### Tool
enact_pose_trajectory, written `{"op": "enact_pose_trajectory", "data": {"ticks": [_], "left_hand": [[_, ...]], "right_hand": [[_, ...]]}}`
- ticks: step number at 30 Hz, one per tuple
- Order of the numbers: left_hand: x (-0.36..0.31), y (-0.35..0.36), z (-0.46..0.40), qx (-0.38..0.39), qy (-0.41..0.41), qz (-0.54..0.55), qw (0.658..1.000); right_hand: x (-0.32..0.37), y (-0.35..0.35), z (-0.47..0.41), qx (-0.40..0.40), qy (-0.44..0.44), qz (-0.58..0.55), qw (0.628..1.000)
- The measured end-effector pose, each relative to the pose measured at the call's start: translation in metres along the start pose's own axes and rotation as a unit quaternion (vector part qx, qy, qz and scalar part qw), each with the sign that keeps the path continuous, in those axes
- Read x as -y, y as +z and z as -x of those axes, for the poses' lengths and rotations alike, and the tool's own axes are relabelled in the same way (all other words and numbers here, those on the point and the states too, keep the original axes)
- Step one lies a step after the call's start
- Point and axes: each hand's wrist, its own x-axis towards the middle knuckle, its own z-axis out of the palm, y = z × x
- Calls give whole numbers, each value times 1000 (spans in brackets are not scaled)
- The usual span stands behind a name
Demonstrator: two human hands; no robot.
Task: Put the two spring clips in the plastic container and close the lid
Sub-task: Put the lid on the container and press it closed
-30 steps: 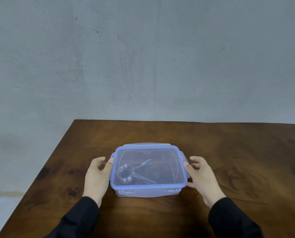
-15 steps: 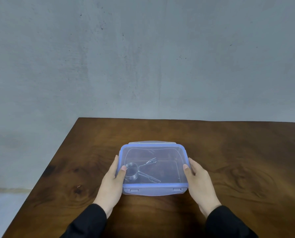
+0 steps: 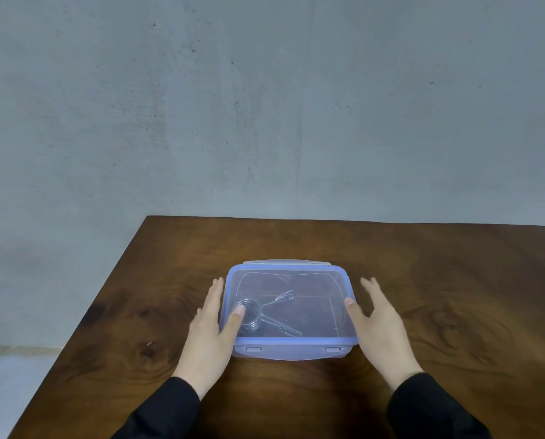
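Note:
A clear plastic container [image 3: 309,312] with a blue-rimmed lid [image 3: 288,268] sits on the wooden table, lid lying flat on top. Through the lid I see metal spring clips [image 3: 266,312], a wire coil with handles pointing right; I cannot tell the two apart. My left hand [image 3: 207,337] lies along the container's left side, fingers straight and thumb resting on the lid. My right hand [image 3: 382,327] is at the right side, thumb touching the lid's edge, fingers spread and off the container. The front flap [image 3: 290,352] is folded down.
The dark wooden table [image 3: 439,280] ends at a left edge and a far edge against a grey concrete wall [image 3: 264,106]. Pale floor [image 3: 5,391] shows at the lower left.
Both hands came in from beside the container and pressed its sides. Now the fingers of my right hand have lifted away and my left fingers have straightened.

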Motion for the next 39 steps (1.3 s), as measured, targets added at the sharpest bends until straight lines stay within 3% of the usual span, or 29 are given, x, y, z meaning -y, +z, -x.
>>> {"op": "enact_pose_trajectory", "data": {"ticks": [2,4,6,10,13,22,29,33,39], "left_hand": [[-1,-6,2,-25,134,-123,983],[-1,-7,-1,7,278,-242,930],[-2,-5,-8,57,343,-319,882],[-10,0,-20,105,361,-381,845],[-12,2,-25,122,355,-408,832],[0,14,-21,51,401,-445,799],[3,15,-21,46,409,-449,793],[3,15,-22,46,399,-424,812],[8,10,-24,55,403,-374,833]], "right_hand": [[13,-5,-8,-19,-94,63,993],[27,-3,-21,43,-198,129,971],[38,7,-40,128,-263,209,933],[48,26,-68,204,-276,331,879],[48,32,-73,192,-282,333,879],[43,40,-80,178,-291,331,880],[44,42,-82,175,-293,336,878],[45,40,-80,183,-311,353,863],[27,17,-48,268,-391,361,803]]}}
